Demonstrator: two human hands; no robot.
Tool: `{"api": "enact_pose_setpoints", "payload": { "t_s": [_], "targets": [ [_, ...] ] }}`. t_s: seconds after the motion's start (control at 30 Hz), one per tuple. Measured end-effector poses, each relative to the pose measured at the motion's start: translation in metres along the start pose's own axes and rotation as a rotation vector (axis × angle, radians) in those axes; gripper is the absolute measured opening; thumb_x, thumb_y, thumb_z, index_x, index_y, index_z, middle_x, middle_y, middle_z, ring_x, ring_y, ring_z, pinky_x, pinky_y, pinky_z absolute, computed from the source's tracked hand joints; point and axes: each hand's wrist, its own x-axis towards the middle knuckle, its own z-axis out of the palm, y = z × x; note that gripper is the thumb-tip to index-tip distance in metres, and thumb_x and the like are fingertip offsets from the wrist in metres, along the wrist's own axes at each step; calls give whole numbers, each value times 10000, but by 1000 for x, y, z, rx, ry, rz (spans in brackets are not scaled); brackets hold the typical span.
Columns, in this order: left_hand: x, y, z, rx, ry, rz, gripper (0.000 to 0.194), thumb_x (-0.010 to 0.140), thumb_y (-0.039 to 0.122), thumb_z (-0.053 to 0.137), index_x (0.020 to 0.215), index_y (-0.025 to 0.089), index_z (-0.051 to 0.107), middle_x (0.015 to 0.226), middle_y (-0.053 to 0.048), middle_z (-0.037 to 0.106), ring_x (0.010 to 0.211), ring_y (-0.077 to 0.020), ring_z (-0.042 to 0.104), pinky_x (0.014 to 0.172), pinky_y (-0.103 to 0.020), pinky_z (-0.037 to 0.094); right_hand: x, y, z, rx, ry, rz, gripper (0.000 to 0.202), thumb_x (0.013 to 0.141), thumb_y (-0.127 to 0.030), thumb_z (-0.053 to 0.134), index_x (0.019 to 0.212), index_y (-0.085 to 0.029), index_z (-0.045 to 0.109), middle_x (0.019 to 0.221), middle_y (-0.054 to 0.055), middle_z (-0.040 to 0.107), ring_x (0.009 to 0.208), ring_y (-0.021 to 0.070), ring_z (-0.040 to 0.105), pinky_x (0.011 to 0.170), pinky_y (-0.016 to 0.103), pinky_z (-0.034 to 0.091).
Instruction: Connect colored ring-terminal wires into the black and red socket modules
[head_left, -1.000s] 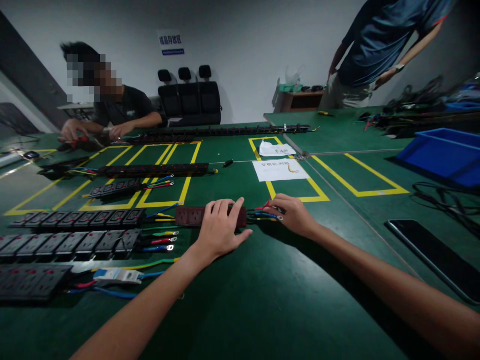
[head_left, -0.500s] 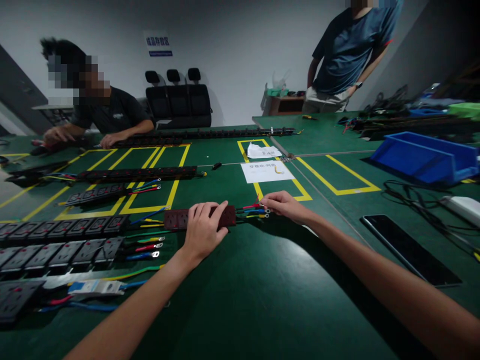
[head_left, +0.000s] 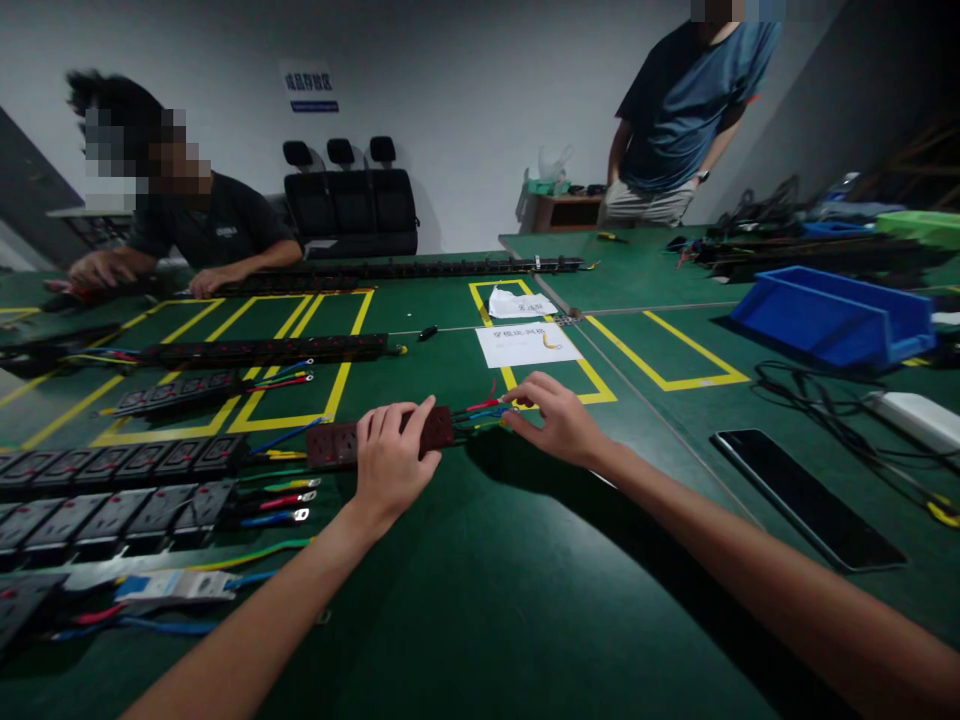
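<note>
L hand (head_left: 394, 455) grips brown socket strip (head_left: 330, 445) from above, hiding its mid; strip lies on green tabletop (head_left: 480, 600), approx centre. R hand (head_left: 555, 425) has fingertips at strip's wires (head_left: 480, 406); can't tell if pinched, wire ends partly hidden. Black socket strips (head_left: 105, 525) cut off at L edge of view. Tabletop spreads btwn forearms; phone (head_left: 806, 497) well apart, R side.

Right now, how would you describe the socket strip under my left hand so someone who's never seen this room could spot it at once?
Find the green table, then the left hand near the picture's centre. Under it lies a socket strip, with coloured wires at its right end. Its reddish-brown body sets it apart from the black strips to the left.
</note>
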Motion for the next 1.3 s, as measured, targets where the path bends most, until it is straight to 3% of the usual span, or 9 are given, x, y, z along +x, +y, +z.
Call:
{"api": "enact_pose_setpoints", "payload": {
  "t_s": [0.37, 0.6, 0.87, 1.2, 1.3],
  "targets": [
    [2, -1, -1, -47, -77, -30, 596, 776, 195, 693, 1366, 206, 609, 1182, -122, 655, 1121, -334, 582, 992, -507, 422, -1, 4, 14, 142, -244, 77, 228, 999, -222, 546, 1156, -212, 712, 962, 67, 612, 825, 183, 592, 755, 330, 491],
    [2, -2, -1, -85, -86, -34, 572, 761, 166, 705, 1327, 208, 630, 1152, -108, 647, 1103, -321, 578, 977, -489, 420, -2, 13, 20, 227, -280, 139, 297, 991, -141, 515, 1148, -254, 740, 990, 67, 602, 915, 200, 593, 844, 364, 511],
    [0, -3, 2, -95, -80, -39, 545, 767, 160, 695, 1306, 225, 647, 1141, -103, 644, 1091, -318, 571, 962, -480, 416, -3, 19, 24, 227, -302, 158, 304, 965, -110, 544, 1088, -263, 776, 907, 53, 542, 844, 192, 557, 770, 347, 489],
    [1, -1, -2, -36, -92, -39, 549, 763, 190, 687, 1310, 214, 650, 1139, -116, 648, 1086, -334, 570, 951, -500, 433, -6, 7, 24, 194, -267, 159, 252, 1002, -170, 512, 1135, -232, 717, 945, 52, 595, 853, 188, 583, 781, 331, 468],
    [1, 2, -4, 8, -75, 13, 548, 786, 167, 656, 1332, 213, 645, 1198, -132, 633, 1139, -342, 554, 1010, -529, 413, -6, 6, 24, 197, -260, 158, 230, 1008, -186, 511, 1108, -211, 717, 964, 65, 620, 859, 191, 596, 776, 330, 461]
  ]
}}
